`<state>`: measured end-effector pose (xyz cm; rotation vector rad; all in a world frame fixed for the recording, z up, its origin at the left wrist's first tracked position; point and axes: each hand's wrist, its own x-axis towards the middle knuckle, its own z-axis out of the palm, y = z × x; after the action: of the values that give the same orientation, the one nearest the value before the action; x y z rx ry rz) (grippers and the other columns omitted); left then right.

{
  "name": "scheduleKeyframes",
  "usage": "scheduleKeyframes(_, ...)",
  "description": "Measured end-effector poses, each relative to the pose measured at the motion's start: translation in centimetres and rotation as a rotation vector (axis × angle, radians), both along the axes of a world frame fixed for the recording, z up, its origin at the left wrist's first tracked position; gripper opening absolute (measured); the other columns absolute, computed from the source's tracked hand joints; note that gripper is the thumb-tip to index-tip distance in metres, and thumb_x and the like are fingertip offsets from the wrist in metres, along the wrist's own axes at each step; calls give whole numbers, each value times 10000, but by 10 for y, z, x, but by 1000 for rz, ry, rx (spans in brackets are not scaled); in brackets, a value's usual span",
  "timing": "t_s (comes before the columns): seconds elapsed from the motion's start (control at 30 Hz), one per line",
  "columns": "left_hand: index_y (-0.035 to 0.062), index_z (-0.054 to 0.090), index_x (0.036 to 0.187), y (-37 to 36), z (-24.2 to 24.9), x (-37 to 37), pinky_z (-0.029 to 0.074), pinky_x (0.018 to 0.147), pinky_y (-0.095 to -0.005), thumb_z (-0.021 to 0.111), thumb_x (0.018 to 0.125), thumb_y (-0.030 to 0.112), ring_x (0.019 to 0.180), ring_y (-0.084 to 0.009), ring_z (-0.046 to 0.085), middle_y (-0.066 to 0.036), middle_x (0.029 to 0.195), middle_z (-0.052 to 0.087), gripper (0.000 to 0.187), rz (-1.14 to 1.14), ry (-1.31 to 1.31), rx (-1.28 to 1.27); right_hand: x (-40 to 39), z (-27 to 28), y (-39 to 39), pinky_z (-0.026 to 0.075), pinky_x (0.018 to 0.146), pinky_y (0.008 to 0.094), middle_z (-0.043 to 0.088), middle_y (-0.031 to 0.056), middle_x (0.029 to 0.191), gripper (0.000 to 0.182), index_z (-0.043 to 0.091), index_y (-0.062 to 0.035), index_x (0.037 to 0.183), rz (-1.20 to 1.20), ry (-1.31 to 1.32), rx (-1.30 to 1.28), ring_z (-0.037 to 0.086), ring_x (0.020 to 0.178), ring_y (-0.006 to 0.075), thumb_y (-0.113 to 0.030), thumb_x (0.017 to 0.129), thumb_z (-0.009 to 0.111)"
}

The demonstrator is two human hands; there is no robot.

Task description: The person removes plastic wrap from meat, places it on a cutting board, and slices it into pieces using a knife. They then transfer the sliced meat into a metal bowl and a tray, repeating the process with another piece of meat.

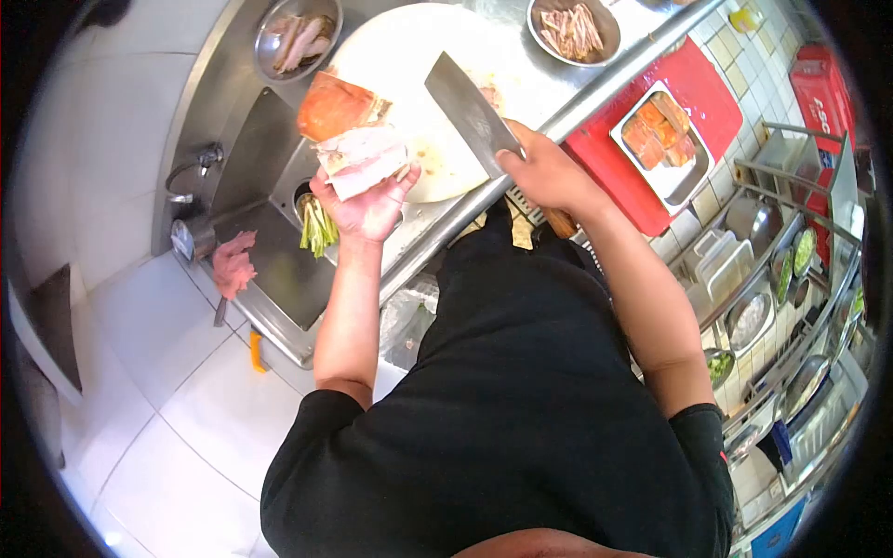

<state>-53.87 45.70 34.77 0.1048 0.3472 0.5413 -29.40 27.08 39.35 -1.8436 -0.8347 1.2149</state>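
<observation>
My left hand point(365, 212) is wrapped round the lower side of a pale piece of meat point(363, 160) at the near left edge of the round white cutting board point(437, 177). Just beyond it lies a piece of meat with orange-brown skin point(337, 107). In my right hand point(549, 172) is a broad cleaver point(468, 112), gripped where the blade meets the wooden handle. The blade is over the right part of the board, apart from the meat. Small scraps are partly visible behind the blade.
Metal bowls of meat strips stand at the back left point(298, 45) and back right point(577, 33). A tray of browned meat point(690, 177) rests on a red board point(721, 98). Left are a sink point(288, 265), faucet point(197, 166), green stalks point(318, 228) and a pink cloth point(233, 265).
</observation>
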Motion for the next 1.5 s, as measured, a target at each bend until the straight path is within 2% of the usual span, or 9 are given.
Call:
scheduleKeyframes(0.07, 143, 523, 1555, 2, 10, 2, 504, 1114, -691, 775, 814, 572, 1360, -430, 580, -178, 1524, 583, 893, -14, 90, 67, 2, 22, -8, 429, 441, 285, 577, 23, 790, 494, 510, -97, 1563, -96, 233, -50, 476, 478, 85, -160, 1075, 554)
scheduleKeyframes(0.17, 67, 500, 1554, 5, 16, 5, 609, 1008, -616, 786, 837, 447, 1249, -392, 646, -192, 1477, 599, 861, -44, 222, 201, 17, 36, -39, 430, 446, 280, 560, 10, 756, 467, 522, -81, 1538, -205, 205, 26, 493, 483, 92, -152, 1079, 564)
scheduleKeyframes(0.27, 16, 488, 1544, 10, 23, 10, 564, 1066, -403, 753, 774, 102, 1239, -258, 654, -145, 1368, 631, 819, -235, 886, 1057, 39, 52, -92, 453, 471, 300, 567, 17, 747, 372, 587, -35, 1417, -345, 120, 44, 490, 500, 95, -165, 1068, 575)
scheduleKeyframes(0.37, -3, 528, 1475, -5, 38, 28, 548, 1033, -342, 832, 698, 160, 1177, -227, 672, -153, 1294, 674, 850, -395, 984, 1445, 58, 48, -166, 448, 464, 288, 556, 7, 743, 329, 593, -23, 1371, -546, 52, 60, 485, 487, 95, -148, 1067, 582)
scheduleKeyframes(0.83, 21, 527, 1455, -232, -10, 279, 458, 1158, -436, 865, 635, 177, 1333, -408, 555, -207, 1394, 542, 901, -851, 225, 2063, -34, -69, -522, 421, 440, 293, 549, 7, 699, 175, 593, -42, 1172, -1442, -15, -262, 519, 503, 111, -178, 1063, 608)
scheduleKeyframes(1.0, 28, 509, 1486, -329, -97, 389, 443, 1188, -475, 899, 653, 178, 1411, -448, 485, -244, 1471, 506, 932, -1112, 25, 2257, -95, -126, -582, 456, 456, 324, 564, 11, 677, 188, 609, -50, 1170, -1286, -263, -490, 549, 506, 124, -200, 1059, 617)
scheduleKeyframes(1.27, 76, 564, 1374, -425, -274, 480, 506, 1100, -492, 883, 689, 117, 1348, -426, 522, -196, 1385, 536, 757, -1158, -36, 2457, -121, -74, -585, 547, 704, 423, 715, 162, 918, 224, 614, 9, 1117, -1242, -173, -723, 693, 778, 275, -198, 1038, 644)
scheduleKeyframes(1.33, 51, 586, 1350, -423, -282, 482, 469, 1134, -528, 702, 859, 46, 1363, -384, 520, -184, 1353, 544, 504, -1187, 50, 2520, -133, -74, -595, 548, 729, 441, 722, 187, 928, 229, 615, 14, 1117, -1271, -92, -758, 700, 807, 305, -197, 1037, 650)
scheduleKeyframes(1.5, 77, 557, 1469, -411, -297, 460, 341, 1224, -578, 739, 857, 90, 1407, -347, 495, -179, 1421, 544, 639, -855, 92, 2834, -136, -80, -609, 550, 745, 459, 733, 211, 956, 241, 617, 19, 1127, -1262, -79, -762, 714, 835, 346, -194, 1029, 672)
